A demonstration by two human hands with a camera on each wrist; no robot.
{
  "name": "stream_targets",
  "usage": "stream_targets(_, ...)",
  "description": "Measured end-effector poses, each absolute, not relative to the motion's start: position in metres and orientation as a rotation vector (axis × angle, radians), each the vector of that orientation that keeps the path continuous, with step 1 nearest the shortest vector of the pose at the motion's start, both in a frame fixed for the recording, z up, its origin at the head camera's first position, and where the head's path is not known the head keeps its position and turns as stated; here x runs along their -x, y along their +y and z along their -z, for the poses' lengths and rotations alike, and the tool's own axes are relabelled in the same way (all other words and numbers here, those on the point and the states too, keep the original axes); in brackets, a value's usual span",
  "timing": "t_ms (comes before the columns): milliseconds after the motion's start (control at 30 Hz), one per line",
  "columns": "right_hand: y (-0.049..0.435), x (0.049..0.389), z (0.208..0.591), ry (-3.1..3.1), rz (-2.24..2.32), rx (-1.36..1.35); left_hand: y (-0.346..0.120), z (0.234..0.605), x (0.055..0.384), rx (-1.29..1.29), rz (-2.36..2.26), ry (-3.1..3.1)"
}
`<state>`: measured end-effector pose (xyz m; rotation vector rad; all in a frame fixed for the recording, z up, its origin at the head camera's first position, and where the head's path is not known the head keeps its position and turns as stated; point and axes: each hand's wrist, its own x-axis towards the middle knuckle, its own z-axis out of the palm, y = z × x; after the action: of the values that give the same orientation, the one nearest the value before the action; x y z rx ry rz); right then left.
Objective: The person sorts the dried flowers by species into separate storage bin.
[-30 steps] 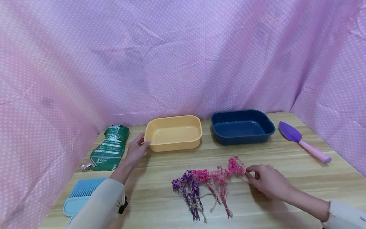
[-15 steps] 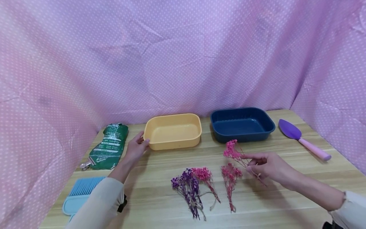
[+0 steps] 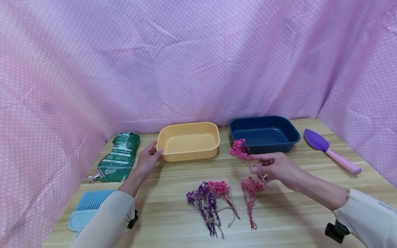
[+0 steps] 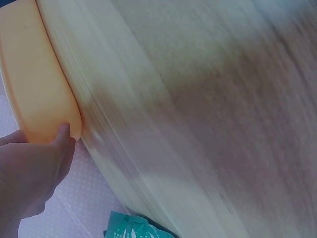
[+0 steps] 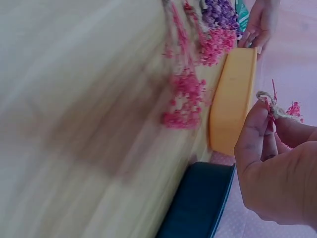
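Note:
My left hand (image 3: 146, 162) grips the left end of a yellow rectangular basin (image 3: 190, 156), thumb on the front wall near the corner. In the left wrist view its fingers lie around the basin's end. My right hand (image 3: 280, 171) pinches the stems of a small bunch of pink dried flowers (image 3: 238, 148), raised above the table with its blooms pointing left, before a navy blue basin (image 3: 266, 147). Twine around those stems shows in the right wrist view. Below lie a purple dried flower bunch (image 3: 203, 196), a pink one (image 3: 220, 188) beside it and another pink bunch (image 3: 250, 187) apart.
A green packet (image 3: 121, 158) with a metal clip (image 3: 95, 176) lies at the left, behind a light blue brush (image 3: 88, 210). On the right rests a purple trowel (image 3: 316, 139) with a pink handle. Pink dotted cloth (image 3: 198, 62) hangs around the wooden table.
My right hand has lifted the pink bunch from the table and carried it up and left, towards the gap between the basins. The left hand stays on the yellow basin.

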<state>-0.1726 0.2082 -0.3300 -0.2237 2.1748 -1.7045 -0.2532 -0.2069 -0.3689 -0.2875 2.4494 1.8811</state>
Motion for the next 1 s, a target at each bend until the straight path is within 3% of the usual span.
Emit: stream_targets(1000,0.091,0.292,0.289,2.276,1.731,0.167,-0.207,0.371,0.252,0.270,-1.958,2.410)
